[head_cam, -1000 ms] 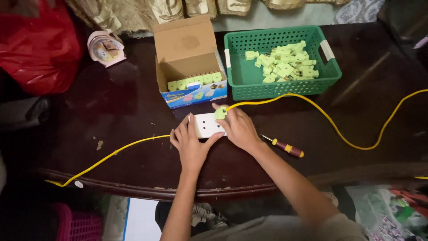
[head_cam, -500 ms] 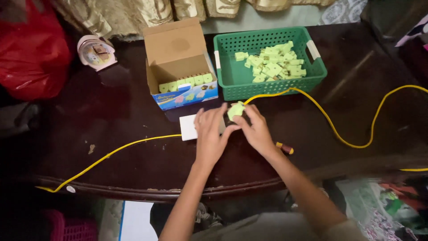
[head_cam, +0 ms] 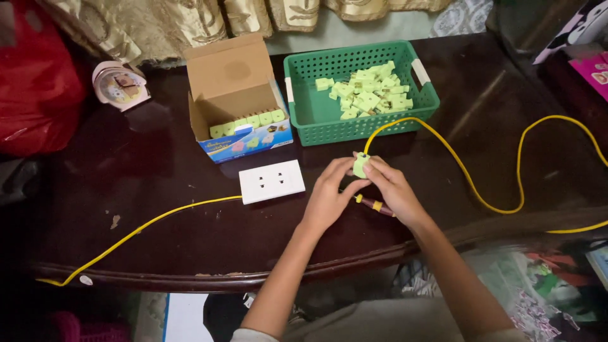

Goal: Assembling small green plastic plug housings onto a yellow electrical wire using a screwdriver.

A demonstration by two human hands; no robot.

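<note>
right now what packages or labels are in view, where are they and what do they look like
Cardboard box: back of the table, left of the green basket; open brown flaps, blue printed front, a row of pale green pieces inside.
Pink package: far right edge, flat, mostly cut off.
No screens or signs.

Two bare forearms are seen, both uncovered from wrist to elbow, reaching past the near edge of the dark wooden table (head_cam: 190, 278). No watch, bracelet or ring can be made out on the left hand (head_cam: 326, 199) or the right hand (head_cam: 394, 193). No gloves are worn. Below the table edge, pale grey cloth is seen at the upper arms and across the body, seemingly a short-sleeved top. The fingernails are too small to be judged.
</note>
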